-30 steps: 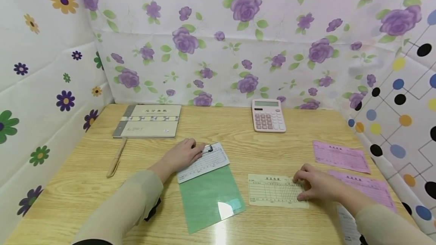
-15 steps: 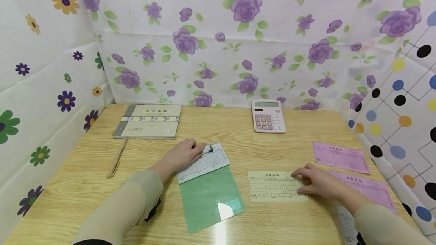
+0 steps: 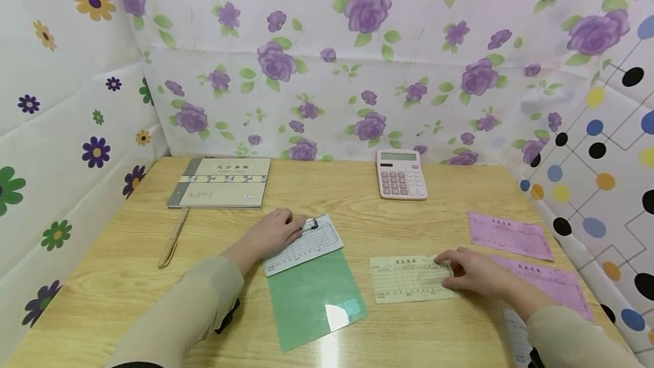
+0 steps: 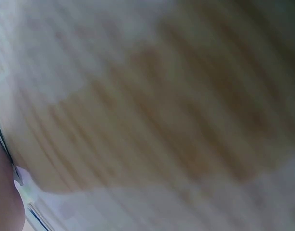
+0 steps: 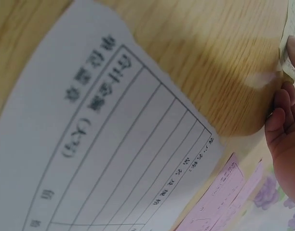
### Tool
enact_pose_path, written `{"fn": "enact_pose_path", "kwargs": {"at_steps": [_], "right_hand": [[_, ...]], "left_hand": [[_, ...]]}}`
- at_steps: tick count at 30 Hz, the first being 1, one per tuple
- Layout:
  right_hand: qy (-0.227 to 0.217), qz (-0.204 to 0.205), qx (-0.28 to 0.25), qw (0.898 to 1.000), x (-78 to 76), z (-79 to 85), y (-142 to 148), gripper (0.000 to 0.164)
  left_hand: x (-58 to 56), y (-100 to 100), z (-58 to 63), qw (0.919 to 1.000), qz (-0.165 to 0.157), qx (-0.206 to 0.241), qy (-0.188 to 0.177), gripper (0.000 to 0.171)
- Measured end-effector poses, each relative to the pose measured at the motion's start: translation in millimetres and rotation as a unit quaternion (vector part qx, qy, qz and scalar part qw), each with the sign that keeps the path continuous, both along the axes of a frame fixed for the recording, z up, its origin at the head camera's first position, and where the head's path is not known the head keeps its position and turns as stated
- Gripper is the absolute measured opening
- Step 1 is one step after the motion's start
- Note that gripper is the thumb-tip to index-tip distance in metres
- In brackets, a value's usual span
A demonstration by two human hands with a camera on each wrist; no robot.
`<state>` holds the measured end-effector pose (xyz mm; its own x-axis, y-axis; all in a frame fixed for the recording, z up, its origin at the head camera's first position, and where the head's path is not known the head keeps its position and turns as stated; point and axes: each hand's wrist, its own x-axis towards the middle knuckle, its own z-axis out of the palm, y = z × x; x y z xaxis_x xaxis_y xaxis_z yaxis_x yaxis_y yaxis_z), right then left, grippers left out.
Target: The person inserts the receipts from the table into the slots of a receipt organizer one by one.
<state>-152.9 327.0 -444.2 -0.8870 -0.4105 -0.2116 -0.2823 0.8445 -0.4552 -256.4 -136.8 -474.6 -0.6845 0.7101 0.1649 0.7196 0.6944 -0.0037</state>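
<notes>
On the table lies a green clipboard [image 3: 317, 305], with white printed forms [image 3: 306, 251] under the metal clip [image 3: 310, 224] at its far end. My left hand [image 3: 273, 234] grips its far left corner, the thumb side by the clip; the other fingertips are hidden. To the right lies a pale yellow printed slip [image 3: 403, 283]. My right hand [image 3: 477, 274] holds its right end with bent fingers and thumb. In the right wrist view, the slip's edge [image 5: 287, 60] shows beside that hand's fingers [image 5: 280, 113]. The left wrist view is mostly blurred wood.
Two pink slips [image 3: 510, 235] lie at the right, the nearer one partly behind my right arm. A white form [image 3: 517, 334] sits below that forearm. A pink calculator [image 3: 401, 175] stands at the back. A ledger book [image 3: 222, 182] and a tan pen-like stick [image 3: 174, 237] are at left.
The yellow slip has shifted slightly away from me and turned a little, together with my right hand. My left hand and the clipboard stay in place.
</notes>
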Motion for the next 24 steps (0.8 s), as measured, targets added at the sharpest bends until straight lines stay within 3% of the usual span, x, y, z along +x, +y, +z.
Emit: {"fn": "enact_pose_path", "kwargs": {"at_steps": [5, 11, 20, 24], "right_hand": [[-0.006, -0.002, -0.010, 1.000, 0.8, 0.0, -2.4, 0.046], [-0.032, -0.048, -0.051, 0.997, 1.3, 2.6, -6.2, 0.041], [-0.053, -0.124, -0.152, 0.979, -4.8, 7.9, -3.0, 0.039], [-0.054, -0.146, -0.173, 0.973, -7.9, 5.6, -2.2, 0.036]], "left_hand": [[0.2, -1.6, -2.6, 0.9999, -0.005, 0.005, 0.009, 0.042], [-0.9, -1.4, -3.1, 0.9997, -0.011, 0.013, 0.016, 0.042], [-0.4, -0.6, -1.3, 0.9999, 0.001, 0.001, 0.010, 0.042], [0.8, -0.7, -1.6, 1.0000, -0.001, 0.003, 0.006, 0.042]]}}
